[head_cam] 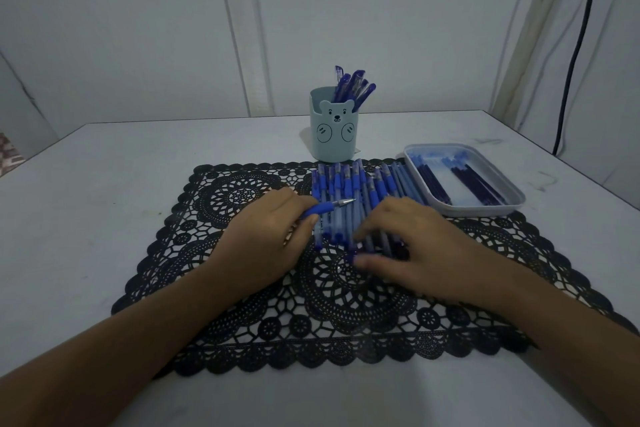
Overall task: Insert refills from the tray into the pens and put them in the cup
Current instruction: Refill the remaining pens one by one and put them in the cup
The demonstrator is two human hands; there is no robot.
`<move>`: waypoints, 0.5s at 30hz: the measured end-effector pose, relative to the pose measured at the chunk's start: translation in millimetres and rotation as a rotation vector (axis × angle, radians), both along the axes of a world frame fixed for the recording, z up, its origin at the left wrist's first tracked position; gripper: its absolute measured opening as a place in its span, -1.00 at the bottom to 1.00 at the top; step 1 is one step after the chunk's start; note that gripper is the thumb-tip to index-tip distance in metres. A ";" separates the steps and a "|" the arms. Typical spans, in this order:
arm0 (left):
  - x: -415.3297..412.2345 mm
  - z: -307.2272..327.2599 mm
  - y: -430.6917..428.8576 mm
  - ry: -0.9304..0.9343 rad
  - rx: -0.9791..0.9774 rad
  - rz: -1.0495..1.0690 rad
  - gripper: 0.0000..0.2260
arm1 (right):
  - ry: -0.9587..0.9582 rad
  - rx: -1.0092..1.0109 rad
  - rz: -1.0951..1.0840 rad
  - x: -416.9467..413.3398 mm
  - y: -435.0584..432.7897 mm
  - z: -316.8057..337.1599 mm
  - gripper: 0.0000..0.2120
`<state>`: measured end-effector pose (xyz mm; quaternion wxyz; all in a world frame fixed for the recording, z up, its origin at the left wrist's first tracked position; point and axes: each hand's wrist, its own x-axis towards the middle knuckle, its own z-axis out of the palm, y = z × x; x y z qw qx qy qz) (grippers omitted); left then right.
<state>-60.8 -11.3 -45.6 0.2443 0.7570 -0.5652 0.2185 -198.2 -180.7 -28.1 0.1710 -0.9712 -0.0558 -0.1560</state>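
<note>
- Head view, step in hand: judged to be mid-assembly of one pen. The left hand (266, 239) holds a blue rubber-gripped pen section with a silver tip (323, 208), and the right hand (419, 246) is down on the row of blue and grey plastic pens (349, 184).
- Left fingers are curled round the rear of the section. The grip and tip project toward 3 o'clock, over the left end of the row. Whether this is a whole pen or only its front part cannot be told, as the rest is hidden in the hand.
- Right fingers (372, 230) lie loosely extended across the near ends of the pens, with the thumb stretched along the 6 o'clock edge of the row. They touch the barrels, and no single barrel is seen pinched; the area is blurred.
- Layout: the row lies on a black lace placemat (242, 288) on the white desk (104, 201). A pale blue bear-faced cup (330, 142) stands at 12 o'clock of the row, just beyond it, with several finished pens (353, 87) upright inside.
- A pale rectangular tray (485, 210) sits at 2 o'clock, beside the row, holding dark refills (478, 184).
- Next move, as judged: the right hand must lift one item clear of its close-packed neighbours, or travel to 2 o'clock for a refill. The row is liable to roll.
</note>
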 end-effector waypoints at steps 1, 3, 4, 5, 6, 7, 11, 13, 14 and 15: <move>-0.8 0.5 0.5 -0.007 0.002 -0.011 -0.73 | -0.055 0.084 -0.040 0.4 0.2 1.7 -0.61; -3.7 2.3 1.3 -0.022 0.017 -0.032 -0.72 | -0.140 0.276 -0.130 1.3 1.0 5.0 -0.62; -6.0 3.6 1.4 -0.036 0.031 -0.044 -0.72 | -0.155 0.351 -0.156 1.4 2.2 5.9 -0.61; -8.1 4.9 1.2 -0.058 0.047 -0.057 -0.72 | -0.156 0.395 -0.161 1.6 3.8 6.5 -0.61; -10.2 5.9 0.8 -0.086 0.065 -0.069 -0.72 | -0.146 0.409 -0.153 1.6 5.4 6.1 -0.63; -12.2 6.7 0.3 -0.115 0.082 -0.081 -0.72 | -0.126 0.408 -0.135 1.9 7.2 5.4 -0.65; -16.0 9.6 0.4 -0.177 0.117 -0.124 -0.71 | -0.031 0.442 -0.075 2.1 9.2 3.6 -0.71; -16.2 10.0 1.2 -0.160 0.129 -0.139 -0.70 | -0.028 0.427 -0.060 0.9 8.0 4.2 -0.68; -16.5 10.1 1.7 -0.136 0.136 -0.147 -0.70 | -0.036 0.413 -0.051 0.4 7.3 4.1 -0.66; -16.7 10.0 2.1 -0.108 0.141 -0.155 -0.70 | -0.053 0.395 -0.038 0.4 6.5 3.6 -0.65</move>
